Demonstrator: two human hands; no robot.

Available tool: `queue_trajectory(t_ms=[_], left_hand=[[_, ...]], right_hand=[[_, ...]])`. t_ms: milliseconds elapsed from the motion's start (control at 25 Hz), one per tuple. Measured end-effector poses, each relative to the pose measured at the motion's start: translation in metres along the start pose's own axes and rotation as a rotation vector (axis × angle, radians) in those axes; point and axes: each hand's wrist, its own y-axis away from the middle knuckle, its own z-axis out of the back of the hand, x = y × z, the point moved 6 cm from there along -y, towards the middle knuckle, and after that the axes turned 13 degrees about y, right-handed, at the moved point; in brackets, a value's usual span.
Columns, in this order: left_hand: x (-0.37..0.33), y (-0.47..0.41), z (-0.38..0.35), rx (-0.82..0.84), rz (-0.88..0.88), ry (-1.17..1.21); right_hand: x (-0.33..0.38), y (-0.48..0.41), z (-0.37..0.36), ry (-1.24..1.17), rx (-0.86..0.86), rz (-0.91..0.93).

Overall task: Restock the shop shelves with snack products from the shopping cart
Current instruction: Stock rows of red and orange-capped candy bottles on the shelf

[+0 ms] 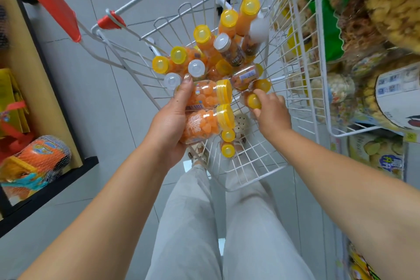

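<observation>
Gripping two clear, yellow-lidded jars [203,94] of orange sweets, stacked over the near edge of the white wire shopping cart [250,167], the left hand [172,118] curls round both while the right hand [271,112] reaches inside and pinches the yellow lid [254,100] of a third jar [244,98], with the labels too blurred to read.

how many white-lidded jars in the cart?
4 white-lidded jars: one nearest, by the left hand; one just behind it; one in the middle; one blurred, far right. Others may be buried under the yellow-lidded jars.
</observation>
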Motion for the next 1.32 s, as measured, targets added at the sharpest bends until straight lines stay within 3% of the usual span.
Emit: queue_trajectory(t_ms=[160, 360, 560, 720, 1000, 1120, 1320], left_hand=[[-0.002, 0.022, -0.013, 0.072, 0.014, -0.017], [-0.014, 0.092, -0.051, 0.227, 0.064, -0.062], [-0.016, 0.193, -0.098, 0.426, 0.115, -0.215], [0.004, 0.27, -0.135, 0.566, 0.129, -0.297], [0.108, 0.398, -0.214, 0.919, 0.116, -0.467], [0.176, 0.441, -0.24, 0.948, 0.163, -0.376], [0.281, 0.47, -0.267, 0.903, 0.416, -0.155]], right_hand=[[-0.007, 0.054, 0.057, -0.691, -0.036, -0.13], [-0.017, 0.166, 0.164, -1.133, -0.075, -0.075], [-0.038, 0.275, 0.248, -1.152, -0.055, 0.029], [-0.076, 0.359, 0.293, -1.121, -0.13, 0.004], [-0.171, 0.504, 0.315, -1.029, -0.33, -0.004], [-0.22, 0.563, 0.31, -1.052, -0.396, -0.045], [-0.328, 0.662, 0.275, -1.201, -0.661, -0.264]])
